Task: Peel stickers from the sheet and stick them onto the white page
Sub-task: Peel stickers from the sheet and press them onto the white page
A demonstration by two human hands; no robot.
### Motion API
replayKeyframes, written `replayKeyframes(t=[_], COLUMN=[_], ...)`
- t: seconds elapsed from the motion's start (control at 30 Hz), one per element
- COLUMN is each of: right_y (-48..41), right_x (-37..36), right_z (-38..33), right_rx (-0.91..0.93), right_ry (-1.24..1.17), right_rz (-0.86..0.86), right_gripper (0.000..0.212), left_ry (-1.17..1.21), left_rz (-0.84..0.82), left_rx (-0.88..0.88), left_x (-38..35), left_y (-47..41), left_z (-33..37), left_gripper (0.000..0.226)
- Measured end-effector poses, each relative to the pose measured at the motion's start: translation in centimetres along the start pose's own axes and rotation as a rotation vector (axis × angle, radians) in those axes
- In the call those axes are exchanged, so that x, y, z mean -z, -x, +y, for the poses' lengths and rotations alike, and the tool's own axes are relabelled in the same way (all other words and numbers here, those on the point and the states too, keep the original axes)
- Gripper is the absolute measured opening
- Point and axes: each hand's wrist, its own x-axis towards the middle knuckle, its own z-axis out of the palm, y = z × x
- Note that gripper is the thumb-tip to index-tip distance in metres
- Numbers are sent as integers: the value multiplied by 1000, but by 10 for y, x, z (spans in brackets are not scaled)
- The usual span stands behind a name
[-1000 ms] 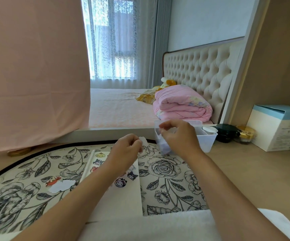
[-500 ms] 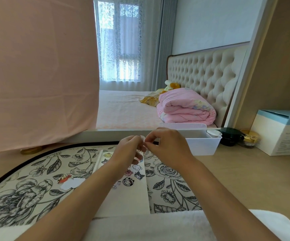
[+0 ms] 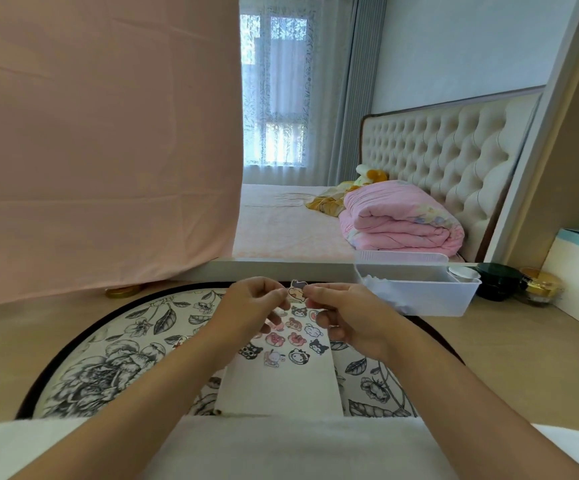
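both hands (image 3: 347, 315) pinch a sticker (image 3: 297, 291) — seemingly above the white page (image 3: 281, 386).

The white page (image 3: 281, 389) is showing matt paper, the storage bin (image 3: 430, 301) is showing translucent plastic, the tabletop (image 3: 506, 368) smooth pale wood.

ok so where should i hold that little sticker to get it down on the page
Pinch the sticker at its side edge, coming in from the side, as the left hand and right hand both do now. It is small, thin and flat, so an edge pinch likely leaves most of it free to lay on the white page.
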Motion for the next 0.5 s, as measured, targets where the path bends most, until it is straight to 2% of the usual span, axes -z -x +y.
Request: replayKeyframes(t=[0.13, 0.27, 0.4, 0.5], right_y=[5, 13, 23, 31], right_x=[-14, -23, -32, -33], right_z=[1, 2, 1, -1], right_rx=[11, 16, 105, 216], right_ry=[26, 76, 272, 324], right_rz=[-30, -26, 108, 208], right_gripper=[11, 18, 18, 28], left_ry=[19, -17, -104, -225], left_rz=[-24, -51, -10, -9], left_rx=[1, -16, -58, -130], left_x=[10, 17, 22, 23], left_y=[13, 26, 32, 38], left_z=[-3, -6, -10, -12], left_gripper=[11, 15, 17, 18])
